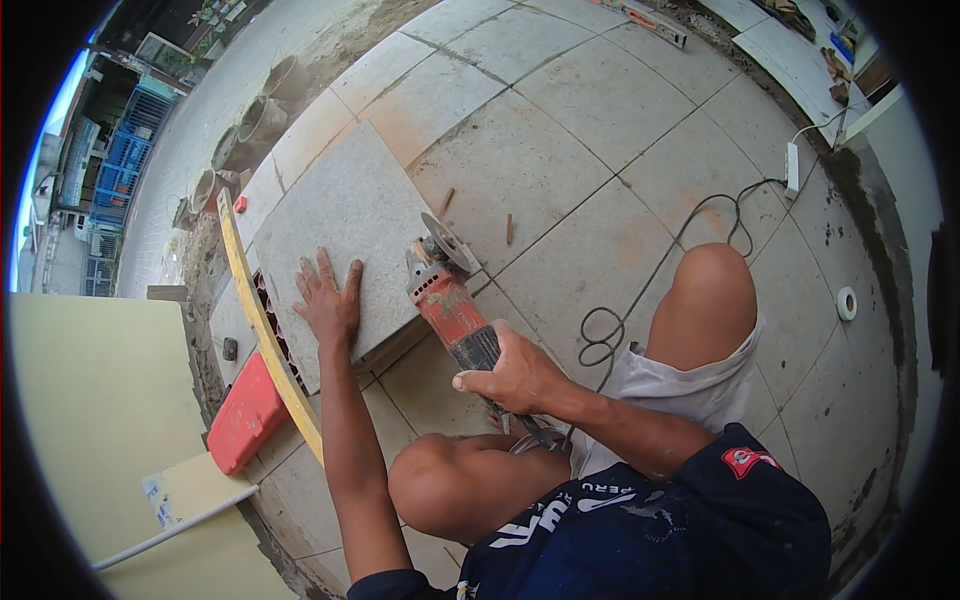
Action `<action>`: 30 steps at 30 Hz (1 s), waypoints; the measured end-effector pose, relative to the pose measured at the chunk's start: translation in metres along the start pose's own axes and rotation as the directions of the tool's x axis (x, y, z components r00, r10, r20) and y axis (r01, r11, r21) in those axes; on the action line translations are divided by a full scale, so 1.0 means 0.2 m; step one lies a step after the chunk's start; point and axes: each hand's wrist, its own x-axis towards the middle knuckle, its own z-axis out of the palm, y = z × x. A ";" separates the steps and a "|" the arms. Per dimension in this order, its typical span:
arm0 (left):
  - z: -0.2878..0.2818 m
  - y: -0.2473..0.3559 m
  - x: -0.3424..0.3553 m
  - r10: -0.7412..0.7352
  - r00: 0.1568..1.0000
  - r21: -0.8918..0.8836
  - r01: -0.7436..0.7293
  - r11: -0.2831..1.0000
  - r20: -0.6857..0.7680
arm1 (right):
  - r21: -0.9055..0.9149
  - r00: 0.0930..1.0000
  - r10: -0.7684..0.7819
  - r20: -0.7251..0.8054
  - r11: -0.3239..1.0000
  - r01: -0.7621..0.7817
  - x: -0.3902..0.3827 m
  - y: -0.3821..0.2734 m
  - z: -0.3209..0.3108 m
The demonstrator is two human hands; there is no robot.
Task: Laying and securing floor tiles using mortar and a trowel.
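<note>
My right hand (515, 370) is wrapped round the black rear body of a red angle grinder (447, 305). The grinder's round cutting disc (447, 243) stands at the right edge of a large grey tile (345, 215); whether it touches the tile I cannot tell. Flat on that tile, fingers spread, lies my left hand (330, 305). The tile is raised off the floor, with a dark gap under its near edge. From the grinder's rear, a dark cable (640, 290) runs in loops across the floor to a white power strip (792, 170).
A long yellow bar (262, 320) and a red plastic case (248, 412) lie left of the tile. Two thin strips, one a brown sliver (509, 229), rest beyond the disc. A white tape roll (847, 303) is at right, a spirit level (655, 27) far off, buckets (262, 122) far left.
</note>
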 end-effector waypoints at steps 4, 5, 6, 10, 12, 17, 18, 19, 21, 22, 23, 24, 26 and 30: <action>0.00 0.00 0.00 0.000 1.000 0.001 0.000 1.000 -0.001 | -0.009 0.999 -0.034 -0.024 0.999 0.034 -0.01 0.02 0.01; 0.00 -0.01 0.00 0.000 1.000 0.002 0.000 1.000 -0.002 | -0.008 0.999 -0.028 -0.015 1.000 0.028 -0.01 0.01 0.01; 0.00 0.00 0.01 0.001 1.000 0.003 -0.001 1.000 -0.002 | -0.007 0.999 -0.028 -0.016 1.000 0.028 -0.01 0.01 0.00; 0.00 0.00 0.01 0.003 1.000 0.007 -0.003 1.000 -0.002 | -0.001 1.000 -0.007 -0.003 1.000 0.007 -0.02 0.03 0.01; 0.01 0.00 0.00 0.003 1.000 0.012 -0.003 1.000 -0.003 | 0.009 1.000 -0.007 0.001 1.000 0.007 -0.03 0.04 0.01; 0.01 0.01 0.00 0.001 1.000 0.004 -0.001 1.000 -0.003 | -0.004 0.999 0.016 -0.038 1.000 -0.016 -0.05 0.04 0.02; 0.01 0.00 0.00 0.000 1.000 0.004 0.000 1.000 -0.001 | -0.004 0.999 0.017 -0.038 1.000 -0.017 -0.05 0.04 0.02; 0.01 0.00 0.00 0.001 1.000 -0.001 -0.001 1.000 -0.008 | 0.005 0.999 0.014 -0.032 1.000 -0.014 -0.05 0.04 0.02; 0.02 -0.01 0.00 0.004 1.000 -0.003 -0.004 1.000 -0.012 | 0.019 1.000 0.013 -0.026 1.000 -0.013 -0.06 0.05 0.02; 0.01 0.00 0.00 0.008 1.000 -0.002 -0.008 1.000 -0.013 | 0.007 0.999 0.021 -0.028 1.000 -0.021 -0.06 0.05 0.01; 0.01 0.01 0.01 0.012 1.000 -0.001 -0.012 1.000 -0.014 | -0.004 0.999 0.028 -0.030 1.000 -0.028 -0.06 0.05 0.01; 0.01 0.00 0.01 0.013 1.000 -0.001 -0.013 1.000 -0.012 | -0.003 0.999 0.030 -0.031 1.000 -0.030 -0.07 0.05 0.01; 0.02 0.00 0.01 0.009 1.000 -0.008 -0.009 1.000 -0.010 | -0.001 0.999 0.023 -0.033 1.000 -0.023 -0.07 0.06 0.01; 0.02 -0.01 0.01 0.013 1.000 -0.018 -0.014 1.000 -0.015 | -0.001 0.999 0.032 -0.032 0.999 -0.032 -0.09 0.06 0.02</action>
